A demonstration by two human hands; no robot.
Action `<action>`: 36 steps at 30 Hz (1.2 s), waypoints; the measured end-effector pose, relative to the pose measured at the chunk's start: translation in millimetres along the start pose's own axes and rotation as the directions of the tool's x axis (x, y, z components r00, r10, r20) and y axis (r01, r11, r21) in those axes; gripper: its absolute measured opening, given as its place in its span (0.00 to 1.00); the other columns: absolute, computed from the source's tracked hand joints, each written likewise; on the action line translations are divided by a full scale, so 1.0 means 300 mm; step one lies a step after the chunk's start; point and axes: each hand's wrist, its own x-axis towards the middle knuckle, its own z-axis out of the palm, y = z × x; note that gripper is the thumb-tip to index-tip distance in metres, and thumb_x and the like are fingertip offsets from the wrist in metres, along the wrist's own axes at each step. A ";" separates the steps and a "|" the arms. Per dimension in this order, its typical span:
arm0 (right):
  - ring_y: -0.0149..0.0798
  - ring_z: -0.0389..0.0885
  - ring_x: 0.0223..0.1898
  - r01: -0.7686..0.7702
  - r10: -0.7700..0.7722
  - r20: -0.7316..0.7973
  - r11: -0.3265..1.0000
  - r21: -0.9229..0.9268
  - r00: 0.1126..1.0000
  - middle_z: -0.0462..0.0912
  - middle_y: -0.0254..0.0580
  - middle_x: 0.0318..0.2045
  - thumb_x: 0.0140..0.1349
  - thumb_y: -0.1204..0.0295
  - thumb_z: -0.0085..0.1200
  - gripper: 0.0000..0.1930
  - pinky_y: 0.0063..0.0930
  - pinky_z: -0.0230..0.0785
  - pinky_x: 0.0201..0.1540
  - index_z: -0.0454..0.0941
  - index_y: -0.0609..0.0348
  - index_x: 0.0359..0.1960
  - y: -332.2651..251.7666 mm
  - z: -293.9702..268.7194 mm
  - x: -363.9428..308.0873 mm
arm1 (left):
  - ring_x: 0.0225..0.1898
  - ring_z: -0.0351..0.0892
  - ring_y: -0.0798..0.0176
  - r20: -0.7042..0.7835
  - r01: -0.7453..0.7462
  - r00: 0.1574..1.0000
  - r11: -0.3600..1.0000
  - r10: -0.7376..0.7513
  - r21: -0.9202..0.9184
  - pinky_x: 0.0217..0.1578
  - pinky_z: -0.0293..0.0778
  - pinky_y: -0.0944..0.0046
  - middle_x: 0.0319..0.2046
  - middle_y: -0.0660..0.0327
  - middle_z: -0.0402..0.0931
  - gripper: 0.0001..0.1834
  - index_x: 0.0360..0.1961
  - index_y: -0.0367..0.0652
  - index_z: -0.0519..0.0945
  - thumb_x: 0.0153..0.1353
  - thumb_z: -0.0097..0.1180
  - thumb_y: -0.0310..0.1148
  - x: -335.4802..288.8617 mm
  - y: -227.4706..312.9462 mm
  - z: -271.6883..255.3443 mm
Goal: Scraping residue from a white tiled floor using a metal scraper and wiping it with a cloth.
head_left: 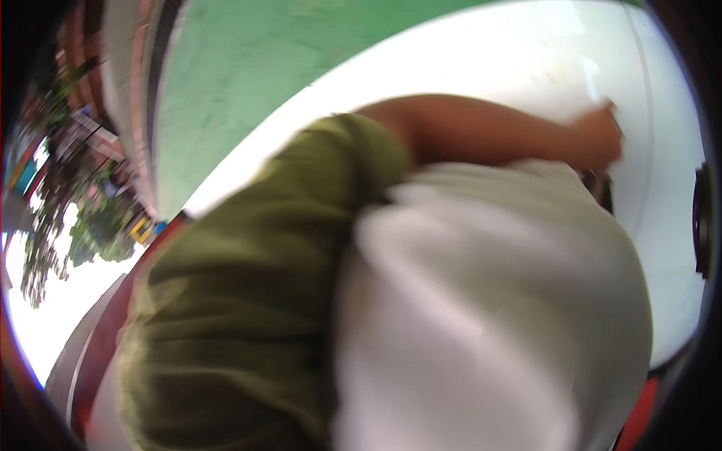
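My left arm, in an olive sleeve (248, 301), bends across the picture toward the right. My left hand (598, 141) is closed and blurred, just above or against a large glossy white panel (481, 60). A small dark thing (605, 189) shows below the hand; whether the fingers hold it is unclear. My light shirt (496, 323) fills the lower middle and hides what lies behind it. My right hand does not show.
A thin seam runs down the white panel at the right. A black part (702, 222) sits at its right edge. Green floor (248, 83) lies beyond the panel. Red surfaces (639, 413) show at the lower corners, with blurred plants (105, 225) to the left.
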 end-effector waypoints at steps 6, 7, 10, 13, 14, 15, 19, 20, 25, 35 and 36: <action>0.29 0.74 0.25 0.008 -0.010 -0.067 1.000 -0.025 0.998 0.78 0.34 0.32 0.66 0.58 0.39 0.13 0.19 0.62 0.18 0.70 0.52 0.43 0.001 0.028 -0.008 | 0.35 0.77 0.65 0.069 0.003 0.998 0.997 -0.008 0.073 0.42 0.60 0.58 0.29 0.68 0.80 0.06 0.24 0.57 0.82 0.51 0.56 0.43 0.003 0.034 -0.078; 0.29 0.74 0.25 0.032 -0.036 -0.102 0.999 -0.041 0.994 0.78 0.33 0.32 0.66 0.58 0.39 0.14 0.19 0.61 0.17 0.70 0.51 0.43 0.009 0.032 -0.006 | 0.35 0.78 0.65 0.086 -0.010 0.996 0.998 0.004 0.065 0.42 0.61 0.59 0.29 0.68 0.80 0.06 0.25 0.57 0.82 0.51 0.56 0.42 -0.014 0.025 -0.104; 0.27 0.74 0.25 0.087 -0.110 -0.189 0.988 -0.124 0.976 0.79 0.31 0.31 0.66 0.56 0.38 0.15 0.18 0.59 0.16 0.71 0.49 0.44 0.020 0.041 0.043 | 0.37 0.78 0.61 0.019 0.000 1.000 0.999 -0.001 0.040 0.47 0.61 0.55 0.30 0.65 0.81 0.07 0.32 0.56 0.82 0.53 0.53 0.37 -0.063 0.027 -0.072; 0.26 0.74 0.24 0.150 -0.211 -0.265 0.961 -0.231 0.941 0.79 0.29 0.30 0.66 0.54 0.37 0.16 0.17 0.57 0.15 0.71 0.48 0.44 0.039 0.036 0.023 | 0.39 0.78 0.60 -0.036 0.081 0.996 0.993 -0.078 0.085 0.49 0.60 0.54 0.31 0.64 0.80 0.07 0.31 0.53 0.82 0.53 0.54 0.37 -0.077 0.047 -0.055; 0.26 0.74 0.24 0.177 -0.245 -0.278 0.952 -0.249 0.929 0.79 0.29 0.30 0.66 0.54 0.37 0.16 0.17 0.57 0.15 0.71 0.48 0.44 0.058 -0.023 0.008 | 0.40 0.77 0.59 -0.017 0.071 0.997 0.993 -0.070 0.097 0.50 0.60 0.54 0.32 0.63 0.80 0.07 0.31 0.53 0.82 0.52 0.55 0.38 -0.068 0.049 -0.056; 0.30 0.75 0.27 0.256 -0.410 -0.212 0.820 -0.512 0.887 0.78 0.35 0.33 0.66 0.60 0.41 0.13 0.20 0.64 0.21 0.70 0.52 0.45 0.110 -0.127 0.010 | 0.41 0.77 0.59 -0.002 0.061 0.998 0.992 -0.061 0.111 0.50 0.60 0.53 0.33 0.63 0.80 0.08 0.31 0.52 0.83 0.52 0.56 0.39 -0.068 0.056 -0.072; 0.33 0.76 0.30 0.295 -0.473 -0.380 0.849 -0.439 0.795 0.76 0.41 0.36 0.63 0.70 0.46 0.13 0.21 0.71 0.30 0.68 0.57 0.49 0.135 0.067 -0.082 | 0.39 0.74 0.59 -0.130 0.080 0.988 0.997 -0.081 -0.012 0.44 0.60 0.57 0.31 0.60 0.77 0.10 0.30 0.49 0.80 0.47 0.60 0.39 -0.130 0.073 -0.121; 0.32 0.76 0.31 0.307 -0.380 -0.464 0.924 -0.227 0.800 0.75 0.41 0.36 0.62 0.73 0.47 0.15 0.21 0.71 0.31 0.68 0.57 0.51 0.173 0.088 -0.065 | 0.41 0.74 0.60 -0.157 0.070 0.986 0.995 -0.058 0.076 0.44 0.60 0.58 0.34 0.58 0.76 0.14 0.35 0.43 0.78 0.47 0.59 0.37 -0.155 0.067 -0.069; 0.29 0.73 0.27 0.372 -0.465 -0.435 0.883 -0.285 0.771 0.73 0.40 0.36 0.62 0.74 0.45 0.19 0.16 0.67 0.25 0.64 0.59 0.55 0.182 0.080 -0.089 | 0.49 0.74 0.59 -0.253 -0.002 0.967 0.994 0.029 0.106 0.49 0.61 0.57 0.44 0.56 0.75 0.18 0.45 0.40 0.74 0.50 0.50 0.27 -0.124 0.083 -0.014; 0.29 0.71 0.26 0.200 -0.789 0.049 0.094 -0.975 0.612 0.71 0.38 0.33 0.62 0.65 0.49 0.23 0.17 0.65 0.23 0.61 0.49 0.59 0.164 0.039 -0.047 | 0.45 0.75 0.56 -0.298 -0.054 0.953 0.999 0.051 -0.002 0.45 0.66 0.62 0.41 0.55 0.75 0.19 0.43 0.38 0.76 0.47 0.52 0.27 -0.074 0.061 -0.046; 0.29 0.71 0.26 0.198 -0.788 0.049 0.094 -0.976 0.614 0.71 0.38 0.33 0.62 0.65 0.49 0.23 0.17 0.65 0.23 0.61 0.49 0.59 0.167 0.028 -0.048 | 0.45 0.75 0.56 -0.298 -0.052 0.953 0.999 0.049 -0.003 0.45 0.66 0.62 0.41 0.55 0.75 0.19 0.43 0.38 0.76 0.47 0.52 0.27 -0.073 0.071 -0.049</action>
